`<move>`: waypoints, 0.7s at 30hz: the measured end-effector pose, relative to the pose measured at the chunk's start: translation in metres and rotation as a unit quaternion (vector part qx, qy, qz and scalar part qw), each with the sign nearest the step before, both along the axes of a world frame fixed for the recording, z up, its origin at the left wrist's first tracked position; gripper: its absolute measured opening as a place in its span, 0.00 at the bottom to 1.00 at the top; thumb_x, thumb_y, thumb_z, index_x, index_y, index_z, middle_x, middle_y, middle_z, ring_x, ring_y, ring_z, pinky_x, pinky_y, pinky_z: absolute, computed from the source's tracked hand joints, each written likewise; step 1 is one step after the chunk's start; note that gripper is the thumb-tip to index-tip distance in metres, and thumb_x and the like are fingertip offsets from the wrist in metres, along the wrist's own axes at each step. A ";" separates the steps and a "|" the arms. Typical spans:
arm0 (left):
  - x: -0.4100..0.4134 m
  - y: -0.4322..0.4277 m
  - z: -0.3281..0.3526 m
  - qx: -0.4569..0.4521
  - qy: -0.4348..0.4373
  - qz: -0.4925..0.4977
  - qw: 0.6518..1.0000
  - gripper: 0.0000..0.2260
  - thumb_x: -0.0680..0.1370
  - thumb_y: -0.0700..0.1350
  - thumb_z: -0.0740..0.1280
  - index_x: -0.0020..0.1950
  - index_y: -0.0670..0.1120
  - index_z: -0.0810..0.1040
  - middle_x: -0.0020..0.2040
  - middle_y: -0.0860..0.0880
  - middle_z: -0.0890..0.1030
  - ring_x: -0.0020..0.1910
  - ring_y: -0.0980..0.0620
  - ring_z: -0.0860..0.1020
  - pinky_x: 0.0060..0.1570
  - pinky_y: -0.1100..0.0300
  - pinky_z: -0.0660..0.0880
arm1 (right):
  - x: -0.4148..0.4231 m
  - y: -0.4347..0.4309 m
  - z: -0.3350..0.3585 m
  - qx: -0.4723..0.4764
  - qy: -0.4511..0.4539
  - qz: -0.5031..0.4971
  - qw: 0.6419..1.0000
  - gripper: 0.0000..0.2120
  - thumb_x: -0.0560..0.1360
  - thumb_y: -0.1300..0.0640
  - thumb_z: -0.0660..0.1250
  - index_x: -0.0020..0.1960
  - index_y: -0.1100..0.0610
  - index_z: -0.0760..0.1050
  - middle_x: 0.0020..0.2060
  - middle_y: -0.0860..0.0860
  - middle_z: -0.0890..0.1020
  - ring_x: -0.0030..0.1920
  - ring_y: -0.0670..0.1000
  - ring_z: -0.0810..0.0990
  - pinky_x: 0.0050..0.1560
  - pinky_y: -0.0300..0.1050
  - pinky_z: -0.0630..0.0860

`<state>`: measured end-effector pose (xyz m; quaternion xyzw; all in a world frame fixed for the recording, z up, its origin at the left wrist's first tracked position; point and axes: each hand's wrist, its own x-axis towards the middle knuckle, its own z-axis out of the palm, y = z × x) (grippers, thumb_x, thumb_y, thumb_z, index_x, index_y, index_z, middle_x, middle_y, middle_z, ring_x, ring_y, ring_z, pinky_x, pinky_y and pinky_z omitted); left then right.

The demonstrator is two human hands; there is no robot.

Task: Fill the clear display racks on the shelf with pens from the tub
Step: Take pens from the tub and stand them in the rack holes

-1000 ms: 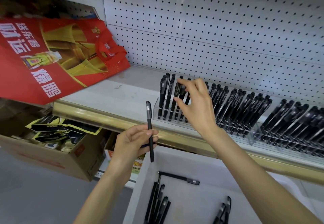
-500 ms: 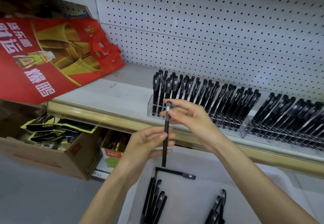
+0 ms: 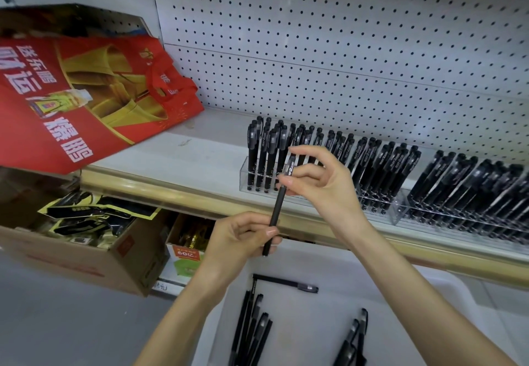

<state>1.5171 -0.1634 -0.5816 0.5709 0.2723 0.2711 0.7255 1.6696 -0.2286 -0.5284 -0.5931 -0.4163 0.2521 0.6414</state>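
While the black pen point(image 3: 279, 202) stands nearly upright at the centre of the frame, just in front of the clear display rack point(image 3: 244, 175), the right hand point(image 3: 323, 188) pinches its capped top and the left hand point(image 3: 240, 237) pinches its lower barrel. Below, more pens point(image 3: 252, 331) lie in the white tub point(image 3: 400, 294). A red bag point(image 3: 71, 93) lies at upper left on the shelf point(image 3: 177, 159).

Black capped pen point(image 3: 277, 208) near upright, clear racks point(image 3: 380, 202) full, loose pens in tub point(image 3: 315, 322)
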 end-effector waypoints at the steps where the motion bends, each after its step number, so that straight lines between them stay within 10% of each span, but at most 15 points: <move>1: 0.001 0.000 0.000 0.000 0.001 -0.005 1.000 0.06 0.73 0.34 0.69 0.49 0.36 0.81 0.41 0.37 0.83 0.40 0.47 0.84 0.41 0.60 0.80 | 0.000 -0.001 0.000 0.010 -0.001 0.003 1.000 0.21 0.67 0.63 0.75 0.57 0.54 0.75 0.35 0.54 0.83 0.43 0.56 0.85 0.46 0.45 0.81; 6: 0.005 0.017 -0.002 0.138 0.069 0.039 0.987 0.08 0.75 0.44 0.69 0.53 0.46 0.81 0.48 0.49 0.84 0.48 0.53 0.82 0.50 0.59 0.79 | 0.005 -0.001 0.010 0.043 -0.105 -0.059 0.992 0.17 0.67 0.64 0.76 0.51 0.51 0.76 0.36 0.52 0.83 0.39 0.48 0.83 0.46 0.39 0.79; 11: 0.000 0.059 -0.005 0.439 0.223 0.127 0.861 0.22 0.78 0.58 0.60 0.69 0.51 0.71 0.65 0.52 0.73 0.60 0.55 0.75 0.56 0.56 0.74 | 0.024 0.010 0.035 0.109 -0.219 -0.205 0.948 0.14 0.70 0.59 0.75 0.49 0.48 0.73 0.37 0.42 0.80 0.40 0.40 0.80 0.46 0.36 0.77; 21: 0.014 0.076 -0.026 0.478 0.267 0.010 0.837 0.29 0.78 0.62 0.54 0.77 0.55 0.55 0.76 0.54 0.60 0.74 0.56 0.59 0.73 0.53 0.60 | 0.029 0.038 0.020 0.055 -0.345 -0.219 0.911 0.11 0.74 0.54 0.71 0.54 0.55 0.77 0.41 0.43 0.81 0.43 0.42 0.81 0.48 0.47 0.79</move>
